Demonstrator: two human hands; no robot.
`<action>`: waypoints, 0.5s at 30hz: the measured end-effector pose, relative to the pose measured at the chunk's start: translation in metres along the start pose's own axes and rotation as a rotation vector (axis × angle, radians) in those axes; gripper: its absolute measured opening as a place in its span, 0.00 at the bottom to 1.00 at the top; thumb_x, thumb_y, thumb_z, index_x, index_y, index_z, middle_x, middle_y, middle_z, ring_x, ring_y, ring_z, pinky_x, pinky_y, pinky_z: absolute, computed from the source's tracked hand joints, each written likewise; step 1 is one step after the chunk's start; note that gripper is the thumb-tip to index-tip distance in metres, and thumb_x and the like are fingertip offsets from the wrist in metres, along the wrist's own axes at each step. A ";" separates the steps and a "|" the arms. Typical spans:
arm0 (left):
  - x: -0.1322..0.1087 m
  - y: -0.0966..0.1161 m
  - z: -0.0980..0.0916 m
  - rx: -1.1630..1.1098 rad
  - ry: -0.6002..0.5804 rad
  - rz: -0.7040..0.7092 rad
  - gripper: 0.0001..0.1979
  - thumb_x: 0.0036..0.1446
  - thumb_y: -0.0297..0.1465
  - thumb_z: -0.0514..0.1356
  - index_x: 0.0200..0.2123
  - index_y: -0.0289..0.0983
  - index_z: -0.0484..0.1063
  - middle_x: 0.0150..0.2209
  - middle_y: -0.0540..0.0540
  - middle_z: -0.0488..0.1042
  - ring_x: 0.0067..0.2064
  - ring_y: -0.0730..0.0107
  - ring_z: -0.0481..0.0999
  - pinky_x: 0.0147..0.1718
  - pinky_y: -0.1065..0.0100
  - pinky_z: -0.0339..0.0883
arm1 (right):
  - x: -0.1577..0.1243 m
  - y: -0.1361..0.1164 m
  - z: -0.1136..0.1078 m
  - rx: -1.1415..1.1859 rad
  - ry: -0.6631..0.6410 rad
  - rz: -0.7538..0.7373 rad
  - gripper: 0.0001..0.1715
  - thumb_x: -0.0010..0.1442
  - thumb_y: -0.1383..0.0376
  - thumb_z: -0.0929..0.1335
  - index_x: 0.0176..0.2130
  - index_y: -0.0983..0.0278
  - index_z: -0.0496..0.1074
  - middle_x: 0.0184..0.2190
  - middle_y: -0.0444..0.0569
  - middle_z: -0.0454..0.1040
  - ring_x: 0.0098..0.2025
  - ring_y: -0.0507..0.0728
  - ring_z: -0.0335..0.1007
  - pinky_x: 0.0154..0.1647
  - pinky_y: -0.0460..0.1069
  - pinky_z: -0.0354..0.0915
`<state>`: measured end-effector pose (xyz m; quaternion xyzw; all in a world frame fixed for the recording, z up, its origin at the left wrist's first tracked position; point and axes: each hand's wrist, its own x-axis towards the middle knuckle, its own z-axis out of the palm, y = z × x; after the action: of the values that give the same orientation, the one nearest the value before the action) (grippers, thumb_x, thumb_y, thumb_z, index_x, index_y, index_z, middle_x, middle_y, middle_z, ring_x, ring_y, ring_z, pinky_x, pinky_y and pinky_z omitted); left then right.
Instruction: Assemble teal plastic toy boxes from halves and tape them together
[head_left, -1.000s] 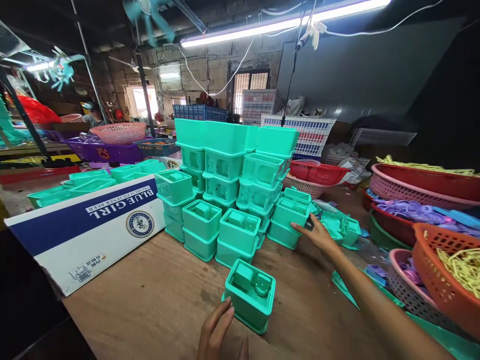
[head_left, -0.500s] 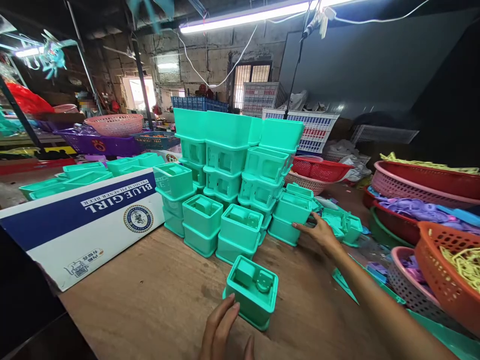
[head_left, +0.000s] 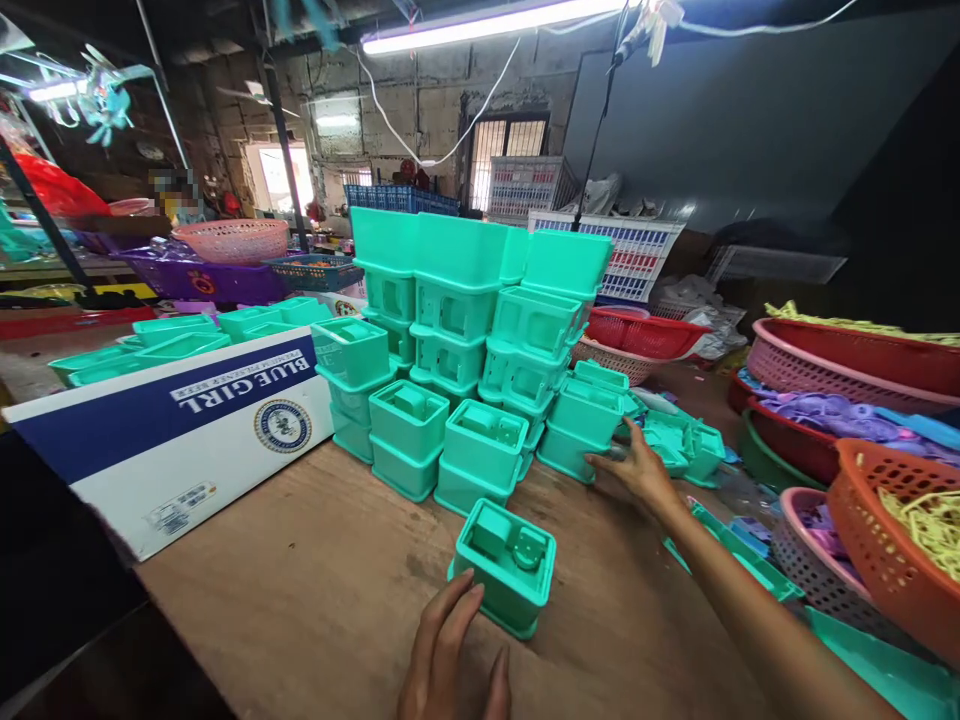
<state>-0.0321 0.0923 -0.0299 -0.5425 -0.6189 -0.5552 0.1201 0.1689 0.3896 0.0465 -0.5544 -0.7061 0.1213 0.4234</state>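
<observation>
Apart from the others, a single green plastic box (head_left: 506, 570) rests upright on the brown wooden table (head_left: 330, 600). My left hand (head_left: 450, 650) is beside its near left corner, fingers apart, fingertips at the box's side. Farther right, my right hand (head_left: 637, 465) is open at the right side of a two-high stack of green boxes (head_left: 581, 430), its fingertips at the lower box. More stacked pairs (head_left: 409, 430) stand in a row to the left, in front of a taller green stack (head_left: 461, 300).
A white and blue carton (head_left: 187, 440) lies at left. Loose green parts (head_left: 686, 445) lie beyond my right hand. An orange basket (head_left: 892, 520) and a pink basket (head_left: 810, 540) line the right side. A person (head_left: 176, 195) is in the left background.
The whole view has shifted slightly. Both hands keep nearly the same places beside the boxes, and the boxes have not visibly moved on the table.
</observation>
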 end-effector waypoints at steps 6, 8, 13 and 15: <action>0.000 0.007 -0.004 -0.085 -0.133 -0.205 0.27 0.67 0.25 0.56 0.68 0.38 0.57 0.64 0.34 0.69 0.66 0.54 0.72 0.62 0.51 0.74 | -0.068 -0.042 -0.027 0.062 -0.090 -0.224 0.34 0.64 0.40 0.65 0.57 0.60 0.73 0.58 0.60 0.75 0.63 0.70 0.69 0.65 0.66 0.66; -0.001 0.006 -0.003 -0.115 -0.168 -0.275 0.31 0.68 0.27 0.55 0.71 0.41 0.53 0.67 0.34 0.67 0.68 0.53 0.70 0.65 0.48 0.71 | -0.104 -0.061 -0.039 0.128 -0.355 -0.348 0.28 0.70 0.44 0.63 0.56 0.56 0.77 0.58 0.54 0.77 0.63 0.67 0.72 0.64 0.63 0.68; -0.001 -0.001 -0.004 -0.278 -0.276 -0.291 0.44 0.66 0.39 0.64 0.75 0.45 0.42 0.74 0.36 0.59 0.73 0.49 0.63 0.66 0.47 0.70 | -0.171 -0.091 -0.069 0.135 -0.696 -0.343 0.30 0.68 0.42 0.67 0.59 0.53 0.78 0.48 0.50 0.84 0.42 0.63 0.83 0.37 0.52 0.80; 0.001 -0.004 -0.004 -0.322 -0.329 -0.249 0.50 0.60 0.42 0.69 0.75 0.44 0.43 0.74 0.35 0.58 0.73 0.46 0.62 0.65 0.47 0.71 | -0.173 -0.097 -0.080 0.126 -0.779 -0.321 0.28 0.68 0.43 0.67 0.59 0.52 0.79 0.43 0.48 0.85 0.35 0.60 0.83 0.27 0.48 0.76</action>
<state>-0.0369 0.0904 -0.0301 -0.5574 -0.5957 -0.5613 -0.1394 0.1667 0.1783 0.0777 -0.3232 -0.8819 0.2971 0.1717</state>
